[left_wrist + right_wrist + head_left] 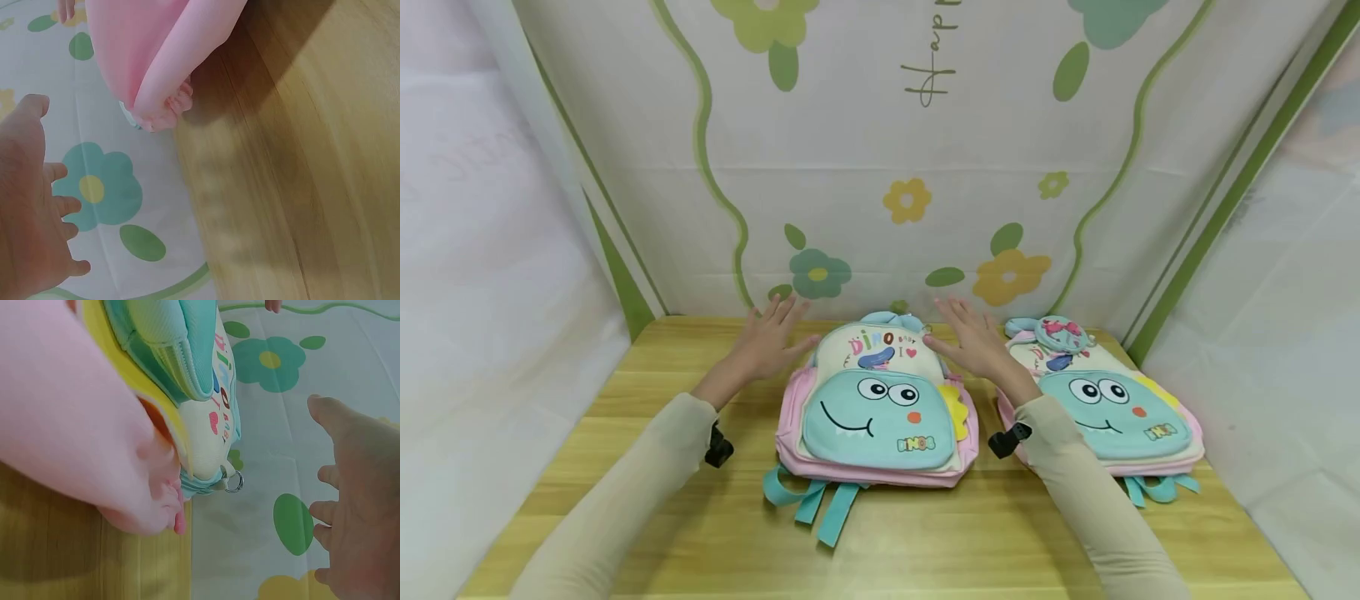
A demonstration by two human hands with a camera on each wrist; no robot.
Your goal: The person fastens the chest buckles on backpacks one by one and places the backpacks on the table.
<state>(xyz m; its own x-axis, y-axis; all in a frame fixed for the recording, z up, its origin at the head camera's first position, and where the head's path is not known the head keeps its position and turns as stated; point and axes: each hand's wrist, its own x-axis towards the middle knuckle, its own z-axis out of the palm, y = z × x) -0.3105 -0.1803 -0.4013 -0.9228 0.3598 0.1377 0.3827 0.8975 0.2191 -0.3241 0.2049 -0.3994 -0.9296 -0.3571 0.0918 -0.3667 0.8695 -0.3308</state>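
In the head view a child's dinosaur backpack point(865, 429) lies front up on the wooden table, its turquoise straps point(838, 512) toward me. My left hand point(765, 340) is held up by its upper left side, fingers spread. On the opposite side my right hand point(973, 340) is raised in the same way. Both wrist views show a gap between each hand and the bag, with nothing held. The bag's pink side point(150, 44) appears in the left wrist view. A metal ring point(235, 482) hangs at its top in the right wrist view.
A second, matching backpack point(1120, 425) lies on the right, partly behind my right forearm. A round turquoise pouch point(1063, 335) sits at its top. Behind the table point(700, 533) stands a white floral backdrop point(850, 192), with white fabric at both sides.
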